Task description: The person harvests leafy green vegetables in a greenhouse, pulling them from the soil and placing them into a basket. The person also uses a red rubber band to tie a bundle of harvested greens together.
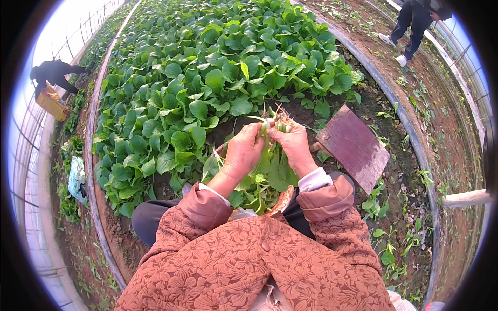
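Both my hands meet in front of me, above a container of picked leafy greens between my knees. My left hand pinches the pale stem base of a green plant. Against it, my right hand grips a small bunch of leafy greens, with pale stems and tangled brown roots pointing up and leaves hanging down. The container's reddish rim shows near my right knee; leaves and my sleeves hide the rest of it.
A dense bed of leafy greens grows ahead and to the left. A reddish-brown board lies tilted on the right. Long edging strips flank the bed. One person bends at far left by a yellow box; another person stands at upper right.
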The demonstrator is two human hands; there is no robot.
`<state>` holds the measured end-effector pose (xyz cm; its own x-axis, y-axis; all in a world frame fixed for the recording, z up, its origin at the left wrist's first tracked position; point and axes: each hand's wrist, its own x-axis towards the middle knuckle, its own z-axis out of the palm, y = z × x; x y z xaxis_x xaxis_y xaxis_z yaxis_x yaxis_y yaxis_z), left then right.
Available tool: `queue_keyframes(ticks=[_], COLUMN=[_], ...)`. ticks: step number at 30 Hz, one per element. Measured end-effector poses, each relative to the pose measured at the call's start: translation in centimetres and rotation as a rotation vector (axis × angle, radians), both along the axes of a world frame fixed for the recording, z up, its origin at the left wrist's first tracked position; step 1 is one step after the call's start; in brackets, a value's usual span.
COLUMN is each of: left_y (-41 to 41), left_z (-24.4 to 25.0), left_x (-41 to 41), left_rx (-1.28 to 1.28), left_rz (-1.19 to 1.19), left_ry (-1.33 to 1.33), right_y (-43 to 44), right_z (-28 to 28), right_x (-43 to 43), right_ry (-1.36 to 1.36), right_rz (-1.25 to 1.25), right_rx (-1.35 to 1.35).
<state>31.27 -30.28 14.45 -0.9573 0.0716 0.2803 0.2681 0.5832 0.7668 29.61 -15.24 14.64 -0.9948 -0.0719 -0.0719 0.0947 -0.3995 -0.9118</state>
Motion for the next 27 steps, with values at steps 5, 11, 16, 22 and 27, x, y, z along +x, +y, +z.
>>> queue_keyframes(ticks=[5,11,16,22,27], left_y=[0.4,0.2,-1.0,-3.2,-2.4], left_z=[1.8,1.7,0.2,0.1,2.2], left_x=[1.4,0.7,0.0,-0.3,0.9], left_rx=[0.002,0.395,0.278,0.196,0.534], left_rz=[-0.053,0.016,0.052,0.015,-0.313], left_ry=[0.018,-0.132,-0.127,0.040,-0.205], right_y=[1.7,1.8,1.9,2.2,2.2], right_z=[-0.1,0.3,0.6,1.6,1.1], right_x=[0.1,0.3,0.5,0.9,0.7], right_ry=[0.022,0.013,-0.014,-0.064,-0.116], right_rz=[0.023,0.169,0.309,0.435,0.537], right_rx=[-0.043,-0.007,-0.109,-0.125,-0.156])
